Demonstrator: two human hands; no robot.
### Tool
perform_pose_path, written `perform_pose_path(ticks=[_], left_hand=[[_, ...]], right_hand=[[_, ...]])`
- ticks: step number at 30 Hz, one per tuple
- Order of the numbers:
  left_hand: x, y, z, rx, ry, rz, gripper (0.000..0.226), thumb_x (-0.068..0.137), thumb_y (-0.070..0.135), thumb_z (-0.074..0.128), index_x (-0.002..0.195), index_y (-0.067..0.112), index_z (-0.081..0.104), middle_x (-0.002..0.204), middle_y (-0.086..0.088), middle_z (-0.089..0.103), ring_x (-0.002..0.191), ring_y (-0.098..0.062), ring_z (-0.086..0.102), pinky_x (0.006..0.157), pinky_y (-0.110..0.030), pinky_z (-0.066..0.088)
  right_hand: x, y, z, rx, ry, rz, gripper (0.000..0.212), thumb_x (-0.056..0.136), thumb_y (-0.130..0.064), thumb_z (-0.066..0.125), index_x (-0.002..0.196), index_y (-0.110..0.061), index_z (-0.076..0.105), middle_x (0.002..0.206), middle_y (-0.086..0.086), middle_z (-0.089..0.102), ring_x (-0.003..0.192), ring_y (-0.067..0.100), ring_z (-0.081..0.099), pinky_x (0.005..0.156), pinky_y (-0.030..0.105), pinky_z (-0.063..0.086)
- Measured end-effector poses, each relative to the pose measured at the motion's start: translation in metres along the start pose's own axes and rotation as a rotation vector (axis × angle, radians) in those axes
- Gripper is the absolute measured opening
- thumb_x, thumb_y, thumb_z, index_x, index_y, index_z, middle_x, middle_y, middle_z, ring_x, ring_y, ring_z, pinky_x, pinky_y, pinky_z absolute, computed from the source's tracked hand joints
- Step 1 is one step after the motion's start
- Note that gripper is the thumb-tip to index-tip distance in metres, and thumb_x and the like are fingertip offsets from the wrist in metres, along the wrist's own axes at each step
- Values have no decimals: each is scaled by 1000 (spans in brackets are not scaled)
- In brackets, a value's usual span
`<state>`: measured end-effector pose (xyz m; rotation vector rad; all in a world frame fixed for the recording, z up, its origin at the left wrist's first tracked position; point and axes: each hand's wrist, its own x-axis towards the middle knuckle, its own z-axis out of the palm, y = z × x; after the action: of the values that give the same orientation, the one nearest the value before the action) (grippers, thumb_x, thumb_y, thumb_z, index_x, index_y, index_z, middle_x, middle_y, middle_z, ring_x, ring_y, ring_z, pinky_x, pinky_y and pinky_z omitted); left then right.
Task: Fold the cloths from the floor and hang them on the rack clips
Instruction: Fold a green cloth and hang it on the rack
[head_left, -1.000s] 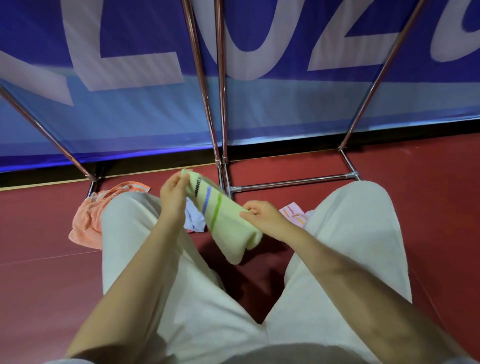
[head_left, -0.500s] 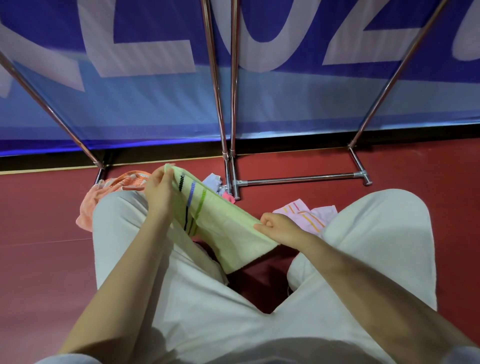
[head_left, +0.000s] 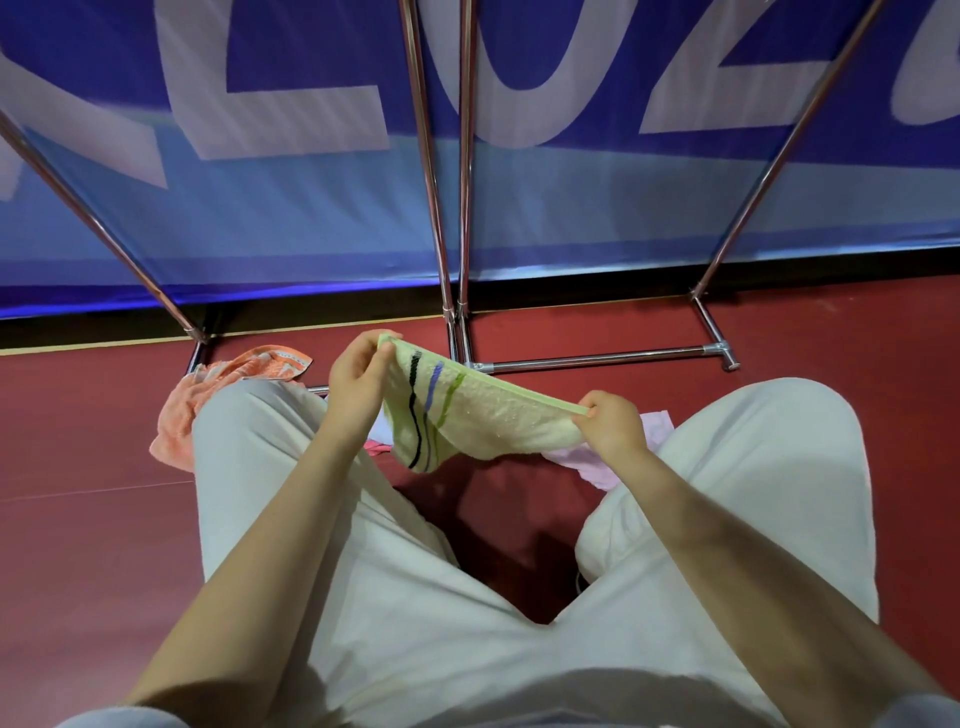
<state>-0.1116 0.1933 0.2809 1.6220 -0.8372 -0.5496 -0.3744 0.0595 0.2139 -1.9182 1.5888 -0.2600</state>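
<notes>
Left hand (head_left: 358, 382) and right hand (head_left: 610, 426) fingers each pinch an end of the green towel (head_left: 483, 421). Keep that top edge taut, match corners, then fold.

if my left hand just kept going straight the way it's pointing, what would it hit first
Probably the rack's twin upright poles. The left hand, pinching the striped towel's corner, points up and away toward the blue banner behind them. Depth is unclear, so it might pass left of them.
</notes>
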Motion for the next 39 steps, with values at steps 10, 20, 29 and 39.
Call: perform_pose_path(ticks=[10, 20, 29, 39], left_hand=[[3, -7, 3, -79, 108, -128, 21, 101, 15, 45, 87, 22, 61, 83, 8, 61, 75, 0, 56, 65, -8, 46], [16, -27, -5, -102, 335, -367, 16, 100, 21, 43, 97, 17, 57, 81, 5, 55, 78, -10, 50, 68, -23, 42], [10, -22, 9, -27, 182, -321, 18, 100, 18, 42, 94, 13, 59, 88, -1, 58, 83, -15, 51, 75, -28, 43], [9, -18, 21, -137, 196, -505, 23, 99, 24, 47, 77, 25, 56, 81, 1, 57, 79, -16, 52, 81, -34, 44]], right_hand=[[6, -1, -12, 5, -13, 36, 17, 83, -32, 67, 72, -21, 60, 89, 1, 60, 95, 25, 52, 81, 33, 42], [-6, -25, -35, 843, 10, 1, 7, 86, -16, 67, 81, -17, 62, 74, -3, 59, 69, 10, 53, 64, 24, 42], [-5, -19, -40, 1007, 130, 146, 13, 75, -32, 71, 76, -21, 64, 74, -1, 61, 71, 17, 54, 68, 33, 44], [5, -24, -28, 919, 206, 284, 12, 86, -20, 64, 77, -14, 59, 75, -3, 57, 78, 19, 53, 75, 33, 45]])
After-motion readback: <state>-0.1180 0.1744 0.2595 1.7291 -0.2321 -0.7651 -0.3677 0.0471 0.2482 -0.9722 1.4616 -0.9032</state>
